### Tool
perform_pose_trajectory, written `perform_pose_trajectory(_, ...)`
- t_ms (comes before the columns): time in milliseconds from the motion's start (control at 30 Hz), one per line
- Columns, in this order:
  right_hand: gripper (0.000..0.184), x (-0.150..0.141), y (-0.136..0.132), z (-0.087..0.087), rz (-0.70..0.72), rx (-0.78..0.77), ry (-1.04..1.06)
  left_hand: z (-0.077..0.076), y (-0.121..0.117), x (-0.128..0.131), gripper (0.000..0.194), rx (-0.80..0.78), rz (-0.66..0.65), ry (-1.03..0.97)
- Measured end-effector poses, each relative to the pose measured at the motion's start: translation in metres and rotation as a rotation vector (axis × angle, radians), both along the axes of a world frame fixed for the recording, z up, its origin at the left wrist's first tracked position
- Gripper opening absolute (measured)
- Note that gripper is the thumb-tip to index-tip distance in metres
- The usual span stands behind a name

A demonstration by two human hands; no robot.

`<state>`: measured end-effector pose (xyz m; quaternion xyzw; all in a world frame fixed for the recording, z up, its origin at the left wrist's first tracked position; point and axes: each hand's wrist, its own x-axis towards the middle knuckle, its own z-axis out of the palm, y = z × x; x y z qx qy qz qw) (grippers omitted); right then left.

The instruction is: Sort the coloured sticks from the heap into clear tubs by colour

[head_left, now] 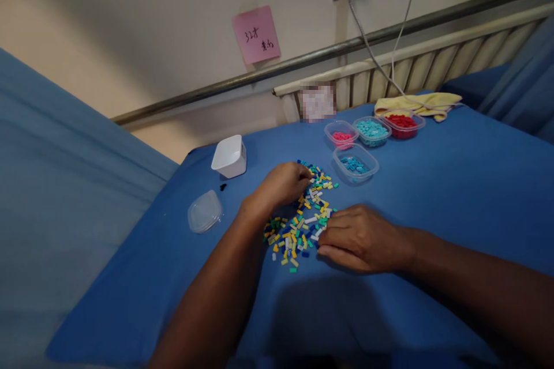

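Observation:
A loose pile of small plastic bricks (294,237) in yellow, white, green and dark blue lies spread on the blue cloth. My left hand (285,184) reaches over the pile's upper left part; its fingers are curled down with the tips together among the bricks, and whatever they hold is hidden. At the right edge of the pile rests my right hand (361,239), its fingers stretched out side by side, tips touching the bricks. Just beyond the hands stands a clear tub with blue bricks (354,165).
Behind it are tubs of pink bricks (343,137), turquoise bricks (372,130) and red bricks (401,121), near a yellow cloth (415,105). On the left are a white container (230,157), clear lids (205,211) and a small black item (223,187). A radiator (415,72) and cable (367,46) border the back.

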<state>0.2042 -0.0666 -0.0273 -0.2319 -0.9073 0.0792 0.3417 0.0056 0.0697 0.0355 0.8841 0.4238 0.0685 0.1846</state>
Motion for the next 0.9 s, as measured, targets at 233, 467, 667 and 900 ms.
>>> perform_pose_trajectory(233,0.036,-0.001,0.000,-0.003,0.015,-0.017,-0.033,-0.017,-0.013,-0.007,0.022,0.085,-0.014,0.208)
perform_pose_trajectory(467,0.036,0.000,0.002,-0.001,-0.001,-0.009,-0.040,-0.018,-0.019,-0.007,0.029,0.141,-0.056,0.222)
perform_pose_trajectory(667,0.037,0.000,0.002,-0.001,-0.008,0.005,-0.023,-0.017,-0.018,-0.016,0.029,0.040,0.007,0.032)
perform_pose_trajectory(900,0.039,-0.002,0.003,-0.004,0.008,0.007,-0.045,-0.006,-0.003,-0.001,0.014,-0.172,0.055,-0.375)
